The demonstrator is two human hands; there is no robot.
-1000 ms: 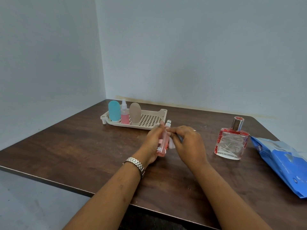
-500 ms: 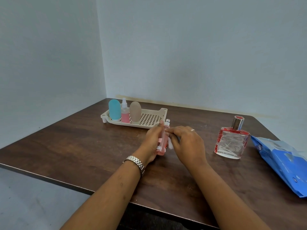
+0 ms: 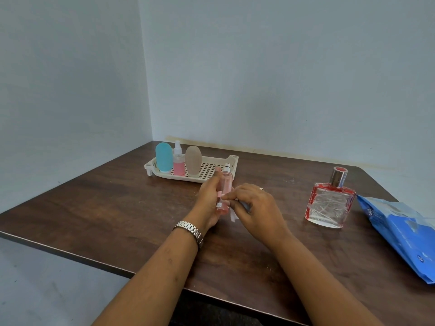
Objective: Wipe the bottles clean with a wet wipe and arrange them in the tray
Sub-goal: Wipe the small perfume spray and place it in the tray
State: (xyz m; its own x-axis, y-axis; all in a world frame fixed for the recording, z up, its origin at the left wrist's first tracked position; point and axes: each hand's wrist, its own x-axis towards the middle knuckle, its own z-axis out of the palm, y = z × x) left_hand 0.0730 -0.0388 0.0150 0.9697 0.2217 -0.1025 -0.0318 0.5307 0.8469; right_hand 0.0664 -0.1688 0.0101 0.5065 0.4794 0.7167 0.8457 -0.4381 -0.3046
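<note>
My left hand [image 3: 209, 198] grips a slim pink spray bottle [image 3: 226, 182], held upright above the table's middle. My right hand [image 3: 255, 208] pinches a white wet wipe [image 3: 233, 216] against the bottle's lower part. A cream perforated tray [image 3: 211, 169] stands behind the hands. In its left end stand a blue bottle [image 3: 164, 157], a small pink spray bottle [image 3: 178, 161] and a beige bottle [image 3: 193, 160]. A square glass perfume bottle [image 3: 329, 203] with red edges and a silver cap stands on the table to the right.
A blue wet-wipe pack [image 3: 400, 231] lies at the right edge of the dark wooden table [image 3: 106, 208]. The table sits in a corner between two pale walls. Its near edge runs across the lower view.
My right hand with the wipe has slid down from the bottle's top to its lower part. My left hand keeps its hold on the bottle.
</note>
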